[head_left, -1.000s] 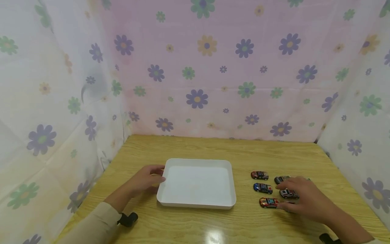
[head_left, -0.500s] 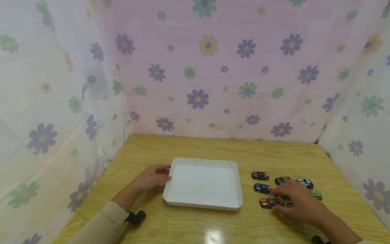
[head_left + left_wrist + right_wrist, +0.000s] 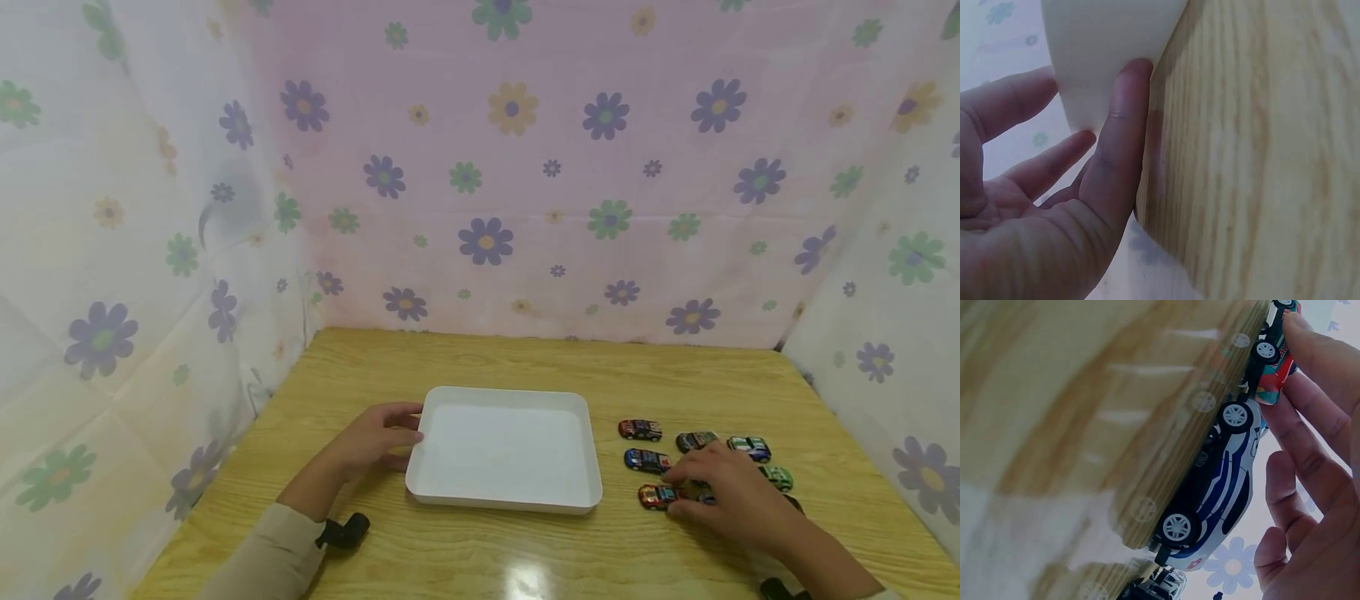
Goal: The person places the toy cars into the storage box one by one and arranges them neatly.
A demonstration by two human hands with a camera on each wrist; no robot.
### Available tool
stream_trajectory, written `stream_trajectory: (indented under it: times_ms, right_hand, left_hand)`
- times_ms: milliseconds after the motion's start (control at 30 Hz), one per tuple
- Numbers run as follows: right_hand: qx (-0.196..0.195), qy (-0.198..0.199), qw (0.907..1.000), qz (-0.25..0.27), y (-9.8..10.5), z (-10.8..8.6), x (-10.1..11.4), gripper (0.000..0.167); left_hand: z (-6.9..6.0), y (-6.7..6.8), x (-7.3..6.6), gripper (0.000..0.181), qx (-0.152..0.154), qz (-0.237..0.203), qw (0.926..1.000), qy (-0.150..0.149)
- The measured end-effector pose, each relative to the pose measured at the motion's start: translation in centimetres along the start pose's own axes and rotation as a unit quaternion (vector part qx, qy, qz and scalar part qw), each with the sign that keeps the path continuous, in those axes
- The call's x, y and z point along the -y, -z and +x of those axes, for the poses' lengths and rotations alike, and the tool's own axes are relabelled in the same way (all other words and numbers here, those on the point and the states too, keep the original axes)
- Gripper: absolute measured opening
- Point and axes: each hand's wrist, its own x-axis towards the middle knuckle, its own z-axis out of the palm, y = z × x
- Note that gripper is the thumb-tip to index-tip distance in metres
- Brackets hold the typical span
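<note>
A white rectangular tray (image 3: 502, 503) lies on the wooden table. My left hand (image 3: 375, 442) is at its left end, and in the left wrist view the fairly straight thumb and fingertips touch the outer wall of the tray (image 3: 1094, 50). Right of the tray, my right hand (image 3: 731, 496) reaches over a group of small toy cars. Its thumb and forefinger pinch the rear of a red-and-orange toy car (image 3: 657, 497), seen as red and teal in the right wrist view. A white toy car with blue stripes (image 3: 1225, 484) stands close behind it, under the palm.
Around the right hand are a blue toy car (image 3: 647, 461), a dark red one (image 3: 640, 430), a dark grey-green one (image 3: 695, 441), a white-and-green one (image 3: 750, 448) and a green one (image 3: 777, 477). Flowered curtains (image 3: 525, 192) enclose the table (image 3: 480, 358) at the back and sides.
The tray has slid a little to the right along with my left hand. My right hand has moved left, onto the red-and-orange toy car, uncovering cars on the right.
</note>
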Motion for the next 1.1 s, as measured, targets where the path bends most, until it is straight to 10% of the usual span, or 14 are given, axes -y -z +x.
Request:
stream_trajectory:
  times_ms: [1100]
  right_hand:
    - [-0.038,-0.041,0.9960,0.070,-0.08,0.23,0.15,0.024]
  left_hand:
    - [-0.01,0.18,0.63,0.062,0.006,-0.018,0.9996,-0.022]
